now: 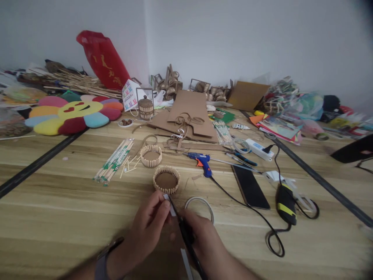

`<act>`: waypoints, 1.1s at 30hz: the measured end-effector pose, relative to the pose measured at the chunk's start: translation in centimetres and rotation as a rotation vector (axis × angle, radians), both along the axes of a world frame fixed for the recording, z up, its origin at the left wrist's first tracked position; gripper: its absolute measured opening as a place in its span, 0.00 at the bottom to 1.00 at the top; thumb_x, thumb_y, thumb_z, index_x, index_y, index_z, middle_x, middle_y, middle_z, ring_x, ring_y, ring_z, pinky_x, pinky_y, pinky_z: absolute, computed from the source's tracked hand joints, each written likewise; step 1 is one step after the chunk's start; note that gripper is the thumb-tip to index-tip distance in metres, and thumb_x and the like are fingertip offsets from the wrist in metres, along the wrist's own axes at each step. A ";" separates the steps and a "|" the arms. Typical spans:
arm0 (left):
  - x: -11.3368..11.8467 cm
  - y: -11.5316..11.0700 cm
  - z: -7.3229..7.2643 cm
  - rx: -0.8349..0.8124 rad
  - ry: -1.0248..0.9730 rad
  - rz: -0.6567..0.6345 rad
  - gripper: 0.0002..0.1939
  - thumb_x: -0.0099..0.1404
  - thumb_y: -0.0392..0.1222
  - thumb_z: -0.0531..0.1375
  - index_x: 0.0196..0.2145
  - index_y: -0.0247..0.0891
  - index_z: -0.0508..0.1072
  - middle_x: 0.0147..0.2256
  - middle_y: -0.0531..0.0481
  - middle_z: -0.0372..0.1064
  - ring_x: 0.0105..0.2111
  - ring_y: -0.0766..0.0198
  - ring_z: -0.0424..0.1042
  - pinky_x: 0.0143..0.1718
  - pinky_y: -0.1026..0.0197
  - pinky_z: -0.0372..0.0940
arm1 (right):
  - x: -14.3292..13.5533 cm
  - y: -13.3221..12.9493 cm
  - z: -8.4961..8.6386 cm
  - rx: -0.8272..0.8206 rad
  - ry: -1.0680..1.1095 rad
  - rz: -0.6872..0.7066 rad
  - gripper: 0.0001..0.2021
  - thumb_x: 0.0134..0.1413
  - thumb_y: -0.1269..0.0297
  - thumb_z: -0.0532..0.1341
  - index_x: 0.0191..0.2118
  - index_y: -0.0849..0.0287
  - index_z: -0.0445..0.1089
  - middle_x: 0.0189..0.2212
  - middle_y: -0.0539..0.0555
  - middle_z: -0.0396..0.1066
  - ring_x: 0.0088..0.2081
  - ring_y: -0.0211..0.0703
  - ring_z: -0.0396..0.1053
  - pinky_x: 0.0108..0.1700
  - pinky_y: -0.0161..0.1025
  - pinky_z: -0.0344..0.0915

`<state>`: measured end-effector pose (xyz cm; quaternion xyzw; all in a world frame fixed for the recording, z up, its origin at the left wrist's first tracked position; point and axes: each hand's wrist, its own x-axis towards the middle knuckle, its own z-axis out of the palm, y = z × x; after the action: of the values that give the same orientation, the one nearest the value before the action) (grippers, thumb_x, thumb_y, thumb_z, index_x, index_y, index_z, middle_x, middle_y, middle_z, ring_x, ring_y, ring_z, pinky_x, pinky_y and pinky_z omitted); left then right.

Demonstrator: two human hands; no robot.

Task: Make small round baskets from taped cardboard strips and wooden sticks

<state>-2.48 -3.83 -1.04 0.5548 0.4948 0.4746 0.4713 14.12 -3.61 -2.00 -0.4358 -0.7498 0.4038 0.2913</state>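
My left hand (150,221) pinches a short white strip (172,210) between thumb and fingers, near the bottom centre. Against that strip lies a dark, long tool (186,237), its outline blurred, and my right hand (204,231) is closed around it. Just beyond my fingers stands a round basket of small wooden sticks (166,179) with a brown base. A second such basket (151,155) is behind it to the left. Another white strip (186,263) shows below my hands. A ring of tape (204,202) lies beside my right hand, partly hidden by it.
A blue glue gun (204,162) with a black cable, a phone (251,186) and a power strip (259,149) lie to the right. Packaged sticks (114,161) are on the left. Cardboard (188,112), a flower cushion (75,112) and lidded basket (145,108) stand farther back.
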 end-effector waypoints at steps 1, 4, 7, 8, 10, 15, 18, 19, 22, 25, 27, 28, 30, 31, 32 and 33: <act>0.0 -0.1 -0.1 -0.015 -0.004 -0.025 0.15 0.69 0.50 0.52 0.26 0.42 0.61 0.21 0.58 0.58 0.22 0.66 0.61 0.24 0.66 0.57 | 0.0 0.0 0.1 0.010 0.010 0.003 0.04 0.48 0.67 0.60 0.32 0.58 0.68 0.24 0.47 0.68 0.24 0.36 0.61 0.26 0.31 0.55; 0.2 -0.2 -0.3 -0.030 -0.020 -0.080 0.16 0.69 0.51 0.52 0.26 0.42 0.60 0.21 0.57 0.59 0.22 0.66 0.61 0.24 0.66 0.57 | 0.0 0.0 0.0 0.032 0.046 -0.001 0.03 0.47 0.70 0.59 0.31 0.57 0.68 0.24 0.47 0.68 0.24 0.35 0.61 0.26 0.30 0.55; 0.2 -0.1 -0.3 -0.017 -0.020 -0.086 0.16 0.69 0.51 0.52 0.26 0.42 0.60 0.21 0.57 0.59 0.22 0.66 0.61 0.24 0.66 0.58 | -0.1 0.0 -0.2 0.067 0.050 -0.021 0.03 0.47 0.71 0.58 0.28 0.58 0.67 0.21 0.45 0.66 0.22 0.34 0.59 0.24 0.29 0.53; 0.2 -0.1 -0.3 -0.015 -0.016 -0.086 0.16 0.69 0.51 0.52 0.26 0.42 0.60 0.21 0.57 0.59 0.22 0.66 0.61 0.24 0.66 0.58 | -0.1 0.0 -0.3 0.089 0.040 -0.031 0.03 0.47 0.71 0.57 0.28 0.58 0.67 0.20 0.45 0.64 0.21 0.33 0.57 0.23 0.29 0.52; 0.2 -0.1 -0.2 -0.021 -0.016 -0.085 0.16 0.69 0.51 0.52 0.26 0.42 0.60 0.21 0.57 0.58 0.22 0.66 0.60 0.24 0.66 0.58 | -0.2 -0.1 -0.5 0.130 0.016 -0.041 0.03 0.47 0.71 0.57 0.27 0.58 0.67 0.19 0.45 0.63 0.20 0.33 0.56 0.22 0.29 0.51; 0.4 -0.1 0.1 -0.064 -0.046 -0.054 0.17 0.68 0.52 0.53 0.25 0.42 0.61 0.21 0.57 0.57 0.22 0.67 0.59 0.24 0.66 0.57 | 0.3 0.4 0.0 0.165 -0.065 -0.081 0.05 0.48 0.68 0.57 0.31 0.57 0.69 0.20 0.47 0.68 0.20 0.36 0.62 0.23 0.30 0.54; 0.5 0.3 0.3 -0.068 -0.057 0.009 0.17 0.66 0.52 0.54 0.23 0.42 0.61 0.20 0.58 0.57 0.21 0.67 0.59 0.24 0.66 0.57 | 1.4 1.8 1.0 0.155 -0.201 -0.201 0.08 0.54 0.61 0.58 0.37 0.58 0.71 0.23 0.50 0.72 0.24 0.42 0.68 0.26 0.33 0.60; 0.5 0.4 0.4 -0.078 -0.070 0.023 0.16 0.65 0.52 0.55 0.23 0.42 0.61 0.19 0.58 0.58 0.21 0.67 0.60 0.23 0.66 0.58 | 2.0 2.5 1.2 0.150 -0.259 -0.244 0.10 0.56 0.59 0.59 0.40 0.58 0.71 0.26 0.52 0.74 0.26 0.44 0.70 0.27 0.34 0.62; 0.6 0.9 0.8 -0.128 -0.121 0.057 0.15 0.61 0.52 0.57 0.23 0.42 0.61 0.19 0.58 0.58 0.20 0.68 0.60 0.22 0.67 0.58 | 4.0 4.7 1.7 0.186 -0.452 -0.333 0.18 0.57 0.65 0.59 0.53 0.61 0.68 0.41 0.61 0.76 0.40 0.51 0.75 0.41 0.39 0.67; 0.7 1.1 1.0 -0.163 -0.152 0.075 0.14 0.58 0.51 0.59 0.22 0.41 0.61 0.19 0.59 0.57 0.19 0.69 0.60 0.21 0.67 0.57 | 5.8 6.2 1.4 0.213 -0.693 -0.392 0.20 0.58 0.71 0.58 0.57 0.65 0.66 0.44 0.65 0.75 0.46 0.55 0.73 0.47 0.43 0.66; 0.7 1.2 1.0 -0.178 -0.180 0.065 0.14 0.56 0.50 0.59 0.22 0.41 0.61 0.18 0.59 0.57 0.19 0.69 0.59 0.20 0.67 0.57 | 6.7 6.8 1.1 0.238 -0.815 -0.410 0.19 0.59 0.72 0.58 0.57 0.66 0.67 0.42 0.65 0.75 0.45 0.56 0.73 0.47 0.44 0.66; 0.7 1.3 1.0 -0.183 -0.196 0.060 0.14 0.56 0.50 0.60 0.22 0.41 0.61 0.18 0.59 0.57 0.18 0.69 0.59 0.20 0.67 0.56 | 7.1 7.0 1.0 0.251 -0.850 -0.415 0.19 0.59 0.72 0.59 0.56 0.66 0.68 0.41 0.65 0.75 0.44 0.56 0.73 0.47 0.44 0.66; 0.7 1.3 0.8 -0.185 -0.224 0.058 0.13 0.55 0.49 0.60 0.22 0.41 0.61 0.18 0.60 0.58 0.18 0.70 0.59 0.19 0.68 0.55 | 7.5 7.2 1.0 0.264 -0.880 -0.422 0.18 0.59 0.73 0.59 0.54 0.66 0.70 0.40 0.65 0.75 0.43 0.56 0.72 0.47 0.45 0.67; 0.7 1.4 0.8 -0.183 -0.234 0.061 0.13 0.55 0.48 0.60 0.22 0.41 0.62 0.19 0.60 0.58 0.18 0.70 0.58 0.19 0.68 0.55 | 7.6 7.3 1.2 0.270 -0.884 -0.428 0.17 0.59 0.74 0.58 0.53 0.66 0.71 0.41 0.65 0.75 0.43 0.56 0.72 0.47 0.46 0.67; 0.7 1.4 0.7 -0.183 -0.241 0.064 0.12 0.55 0.48 0.60 0.22 0.41 0.62 0.19 0.60 0.58 0.18 0.70 0.58 0.19 0.68 0.55 | 7.7 7.2 1.6 0.289 -0.881 -0.442 0.16 0.59 0.74 0.58 0.52 0.66 0.72 0.42 0.66 0.74 0.43 0.57 0.72 0.47 0.47 0.67; 0.7 1.4 0.6 -0.183 -0.245 0.068 0.12 0.55 0.48 0.60 0.22 0.41 0.62 0.19 0.60 0.58 0.18 0.71 0.58 0.19 0.68 0.55 | 7.7 7.0 2.1 0.336 -0.864 -0.461 0.15 0.59 0.74 0.57 0.51 0.66 0.73 0.43 0.66 0.74 0.43 0.57 0.72 0.47 0.49 0.67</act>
<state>-1.79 -2.41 -0.41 0.4305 0.4930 0.5074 0.5605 21.77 3.37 0.13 -0.6639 -0.7407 -0.0137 0.1024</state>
